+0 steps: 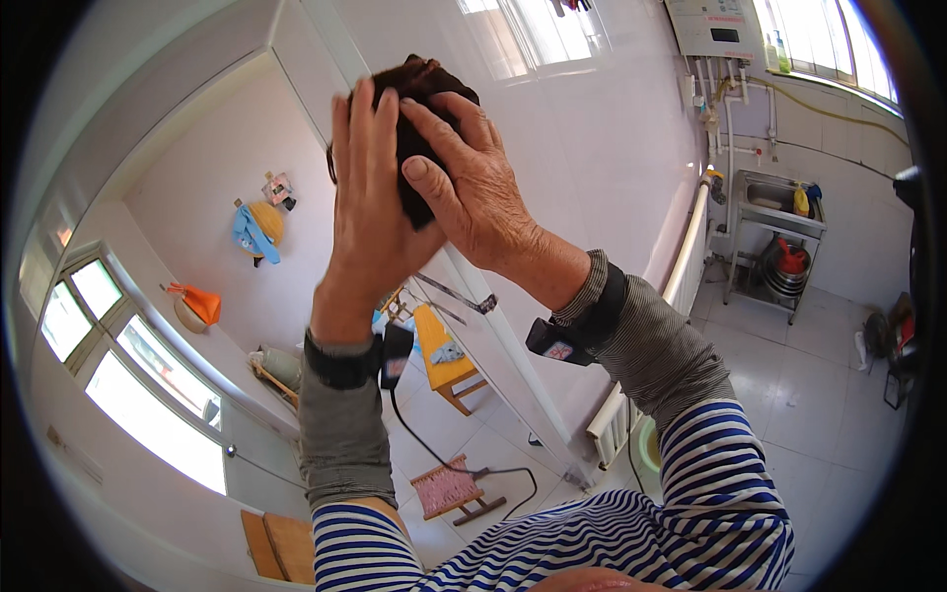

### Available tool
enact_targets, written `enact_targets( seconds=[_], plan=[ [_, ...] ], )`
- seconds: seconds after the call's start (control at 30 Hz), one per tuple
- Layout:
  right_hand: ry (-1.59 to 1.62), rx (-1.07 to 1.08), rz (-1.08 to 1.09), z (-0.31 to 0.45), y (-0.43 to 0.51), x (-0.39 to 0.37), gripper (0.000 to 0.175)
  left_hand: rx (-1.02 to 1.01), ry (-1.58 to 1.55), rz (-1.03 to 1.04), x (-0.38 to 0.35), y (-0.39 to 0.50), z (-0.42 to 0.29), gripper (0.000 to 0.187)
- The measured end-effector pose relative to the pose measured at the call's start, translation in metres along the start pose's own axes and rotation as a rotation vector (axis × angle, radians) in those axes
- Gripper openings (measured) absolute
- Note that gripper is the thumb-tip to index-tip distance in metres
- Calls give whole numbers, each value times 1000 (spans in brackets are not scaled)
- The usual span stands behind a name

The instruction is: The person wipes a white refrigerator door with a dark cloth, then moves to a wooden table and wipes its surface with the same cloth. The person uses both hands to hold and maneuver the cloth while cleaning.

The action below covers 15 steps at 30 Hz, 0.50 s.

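Note:
A dark brown, soft bundle [444,83], perhaps cloth, is raised high in front of me between my two hands. The fingers of my left hand [370,200] run straight up along its left side, slightly blurred. From the other side my right hand [484,196] presses on it, with bent fingers and the thumb across its front. Palms and fingers cover much of the bundle, so its full shape cannot be made out. Both wrists carry black straps with small box-like devices, and a black cable [422,442] hangs from the left one.
Behind my hands stands a white partition edge [510,355]. Beyond it are a yellow wooden bench [429,340] and a low folding stool [447,490]. To the right are a white radiator [610,429], a green basin [649,448] and a metal sink [773,198] on a stand.

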State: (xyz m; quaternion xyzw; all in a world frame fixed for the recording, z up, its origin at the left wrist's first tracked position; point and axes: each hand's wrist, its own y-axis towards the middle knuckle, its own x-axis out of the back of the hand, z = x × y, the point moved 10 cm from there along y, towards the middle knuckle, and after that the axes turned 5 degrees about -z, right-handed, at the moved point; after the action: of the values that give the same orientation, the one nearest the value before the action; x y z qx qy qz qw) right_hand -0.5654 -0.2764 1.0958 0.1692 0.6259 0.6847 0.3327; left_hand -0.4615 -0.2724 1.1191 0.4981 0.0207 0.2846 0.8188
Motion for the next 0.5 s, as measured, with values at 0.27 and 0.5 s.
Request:
enact_targets(
  seconds=[0.27,0.5],
  plan=[
    [-340,134,-200,-60,3,21,45,560,-325,-280,-20,-155,-16,99],
    [-32,-273,-185,-215,-78,73,67,578,-278,-244,-69,-189,-33,90]
  ],
)
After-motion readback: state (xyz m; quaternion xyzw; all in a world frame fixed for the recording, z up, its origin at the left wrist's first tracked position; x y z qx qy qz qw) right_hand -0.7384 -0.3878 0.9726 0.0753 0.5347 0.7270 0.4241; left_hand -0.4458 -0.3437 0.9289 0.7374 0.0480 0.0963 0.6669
